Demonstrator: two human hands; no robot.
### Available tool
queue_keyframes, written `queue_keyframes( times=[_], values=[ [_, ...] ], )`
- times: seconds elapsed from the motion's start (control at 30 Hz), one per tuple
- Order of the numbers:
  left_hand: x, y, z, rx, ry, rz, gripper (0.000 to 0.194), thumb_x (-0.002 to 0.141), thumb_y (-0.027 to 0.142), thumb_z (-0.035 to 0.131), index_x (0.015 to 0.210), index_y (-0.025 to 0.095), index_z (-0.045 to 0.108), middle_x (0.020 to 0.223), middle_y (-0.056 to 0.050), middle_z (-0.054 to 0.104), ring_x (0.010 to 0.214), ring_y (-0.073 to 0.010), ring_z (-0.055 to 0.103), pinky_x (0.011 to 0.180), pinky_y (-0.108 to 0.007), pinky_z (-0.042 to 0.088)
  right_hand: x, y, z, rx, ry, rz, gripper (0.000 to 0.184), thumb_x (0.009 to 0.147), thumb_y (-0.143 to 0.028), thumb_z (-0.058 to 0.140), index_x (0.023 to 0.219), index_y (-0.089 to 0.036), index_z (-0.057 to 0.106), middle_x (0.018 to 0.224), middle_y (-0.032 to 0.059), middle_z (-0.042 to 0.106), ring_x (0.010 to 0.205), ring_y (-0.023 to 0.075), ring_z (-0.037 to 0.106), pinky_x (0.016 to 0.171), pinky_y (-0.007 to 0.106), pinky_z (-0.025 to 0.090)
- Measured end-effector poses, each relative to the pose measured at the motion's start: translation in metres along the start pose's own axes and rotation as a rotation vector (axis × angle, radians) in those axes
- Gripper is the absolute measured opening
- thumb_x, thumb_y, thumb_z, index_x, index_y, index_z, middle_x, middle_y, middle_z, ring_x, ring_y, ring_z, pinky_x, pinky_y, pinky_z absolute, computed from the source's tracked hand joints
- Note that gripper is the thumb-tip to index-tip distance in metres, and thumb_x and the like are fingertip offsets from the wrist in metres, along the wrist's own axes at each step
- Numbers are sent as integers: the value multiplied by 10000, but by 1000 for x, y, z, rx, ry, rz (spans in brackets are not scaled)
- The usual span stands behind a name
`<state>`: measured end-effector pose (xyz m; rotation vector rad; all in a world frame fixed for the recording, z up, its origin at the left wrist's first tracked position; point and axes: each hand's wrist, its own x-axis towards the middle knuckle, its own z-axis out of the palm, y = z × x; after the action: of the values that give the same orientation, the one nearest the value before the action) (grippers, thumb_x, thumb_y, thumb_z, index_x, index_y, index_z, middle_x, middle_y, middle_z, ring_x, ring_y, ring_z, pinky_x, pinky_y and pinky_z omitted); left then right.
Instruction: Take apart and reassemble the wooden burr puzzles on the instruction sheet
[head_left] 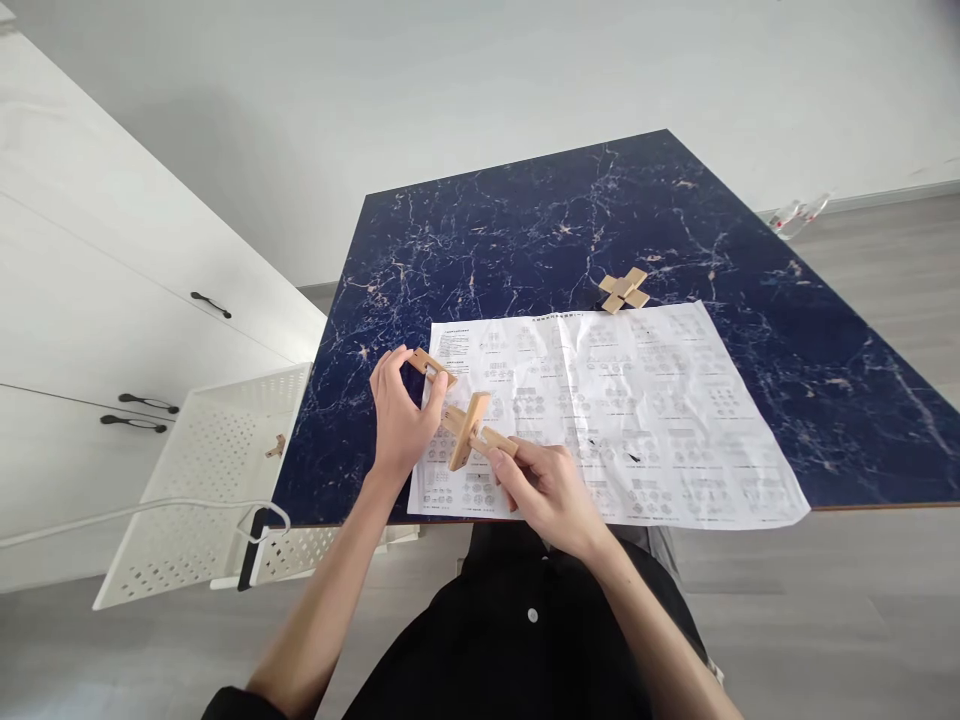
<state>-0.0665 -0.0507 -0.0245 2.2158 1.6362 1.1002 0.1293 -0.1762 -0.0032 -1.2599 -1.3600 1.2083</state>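
Wooden assembly (471, 432), made of light-brown bars crossing one another, is held just above the lower left part of a printed sheet (540, 400) in the head view. The person's right hand (551, 490) grips it from the right, thumb and fingers closed around one of its bars, with another bar pointing down beneath the hand. The left hand (405, 410) pinches a notched wooden piece (433, 368) between thumb and fingers, over the upper left part of the sheet. The notched piece and the assembly are near each other but apart.

Creased and covered with rows of small diagrams, the sheet lies along the near edge of a dark blue, marble-patterned table (487, 250). A wooden cross (624, 290) of interlocked bars rests at the sheet's far edge, to the right of its center fold. Left of the table stands a white perforated basket (202, 480) with a small brown item (276, 447) in it, too small to make out fully. A white cable (187, 503) passes in front of the basket. Farther left is a white cabinet (112, 300) with black handles. Clear bottles (799, 215) show beyond the table's right edge.
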Motion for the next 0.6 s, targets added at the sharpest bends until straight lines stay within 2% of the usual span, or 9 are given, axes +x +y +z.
queue_keyframes(
  times=[0.17,0.37,0.5,0.6],
  values=[
    [-1,6,-3,-10,32,17,421,1032,378,669,1395,197,555,1532,-195,586,1499,-344,506,1271,-600,400,-1,0,1,2,5,-5,488,1103,-464,509,678,-223,509,560,-18,526,484,114,385,493,295,280],
    [2,18,-13,-117,50,196,286,1120,351,523,1365,218,588,1493,-159,619,1461,-293,550,1251,-561,431,0,0,2,22,30,-17,512,1101,-457,511,644,-227,499,573,-6,545,495,119,429,508,296,316],
    [5,26,-16,-324,-49,254,298,1158,371,424,1351,228,601,1445,-147,646,1399,-279,601,1202,-553,473,0,1,2,112,68,5,502,1106,-509,499,693,-225,534,551,-12,545,480,124,448,488,285,330],
    [14,30,-11,-529,-241,325,450,1126,548,466,1436,235,562,1494,-174,617,1425,-321,585,1200,-586,465,0,3,1,178,106,20,505,1110,-533,494,718,-223,562,531,-18,548,475,126,457,491,282,341]
  ],
)
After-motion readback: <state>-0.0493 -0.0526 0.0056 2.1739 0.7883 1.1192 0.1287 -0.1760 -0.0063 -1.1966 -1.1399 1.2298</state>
